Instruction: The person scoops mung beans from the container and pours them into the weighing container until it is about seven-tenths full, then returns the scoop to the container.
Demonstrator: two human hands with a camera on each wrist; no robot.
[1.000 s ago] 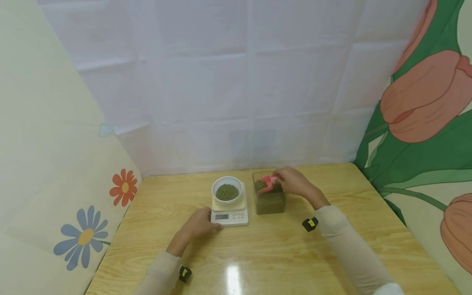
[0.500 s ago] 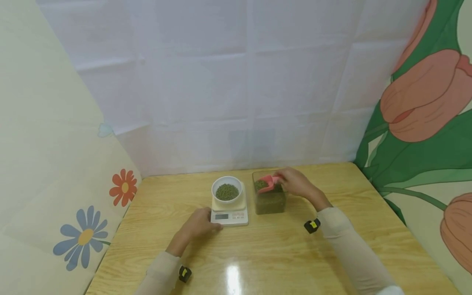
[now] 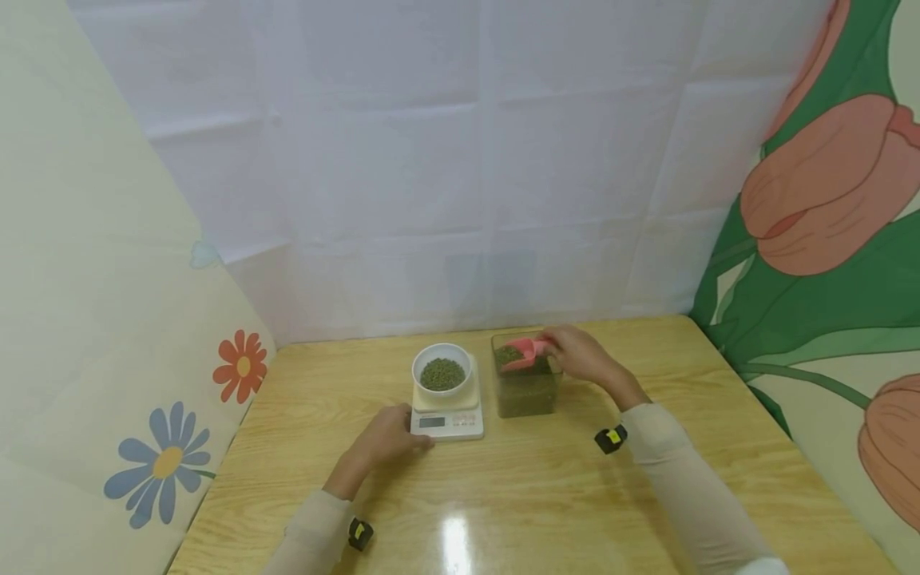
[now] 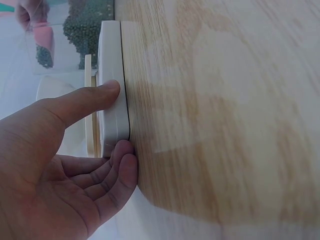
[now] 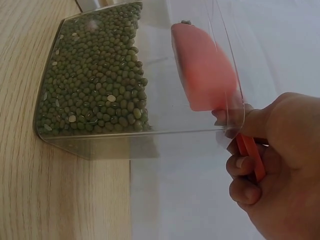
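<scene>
In the head view a white kitchen scale [image 3: 448,423] carries a white bowl [image 3: 442,350] of green mung beans [image 3: 442,374]. My left hand [image 3: 388,436] grips the scale's near left corner, thumb on the front edge and fingers against the side, as the left wrist view shows. To the right stands a clear square container [image 3: 527,398], partly filled with mung beans [image 5: 100,75]. My right hand [image 3: 578,353] holds a pink scoop [image 5: 207,70] by its handle. The scoop's bowl is inside the container's upper part, above the beans, and carries some beans [image 4: 44,56].
The wooden table [image 3: 532,503] meets a white sheet [image 3: 460,200] at its back edge. Flower-printed cloths hang at the left and right [image 3: 826,263]. A small black wrist camera [image 3: 611,439] sits by the right sleeve, another wrist camera [image 3: 361,533] by the left.
The right hand and pink scoop have shifted slightly up and to the right, the scoop's mouth turning a little. The left hand, scale and bowl have stayed in place.
</scene>
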